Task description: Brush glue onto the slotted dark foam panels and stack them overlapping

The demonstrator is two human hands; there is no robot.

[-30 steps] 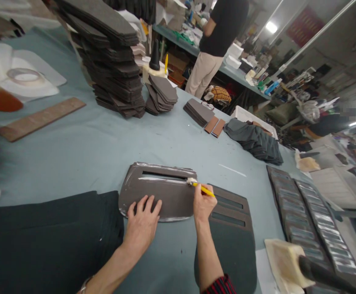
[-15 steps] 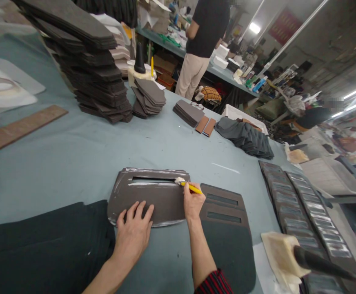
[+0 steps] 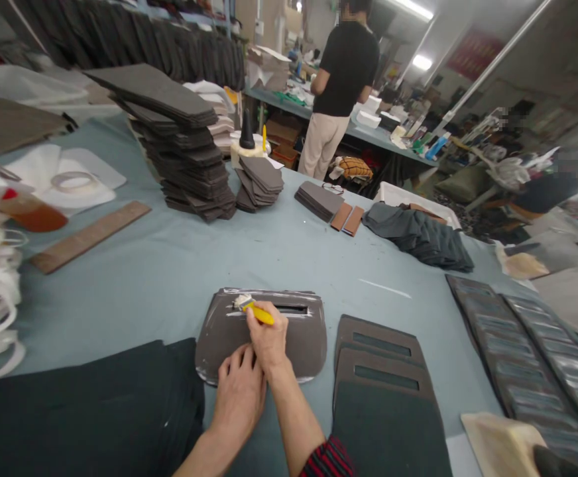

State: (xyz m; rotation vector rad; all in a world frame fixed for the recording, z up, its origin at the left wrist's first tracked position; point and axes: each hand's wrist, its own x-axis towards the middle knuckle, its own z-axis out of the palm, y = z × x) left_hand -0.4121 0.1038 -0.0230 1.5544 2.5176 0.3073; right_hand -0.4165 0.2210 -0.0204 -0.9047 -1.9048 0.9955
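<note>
A stack of dark grey panels [image 3: 299, 344] with a long slot near its top edge lies on the blue-green table cover. White streaks run along the slot and the outer edges. My right hand [image 3: 269, 334] grips a yellow-handled brush [image 3: 260, 314], its white-coated bristles at the left end of the slot. Flat on the lower part of the top panel, my left hand [image 3: 240, 384] rests with its fingers slightly spread, touching the right wrist. To the right lie slotted grey pieces [image 3: 383, 363] over dark green material.
Dark fabric [image 3: 85, 411] lies at the lower left. Tall grey stacks [image 3: 184, 146] and a wooden strip [image 3: 90, 237] stand behind. Panels with several slots [image 3: 498, 344] and a glue container [image 3: 502, 440] are at right. A person [image 3: 339, 86] stands at a far table.
My right hand has moved the brush left along the slot, from its right end to its left end, and now crosses close to my left hand. The view has shifted left.
</note>
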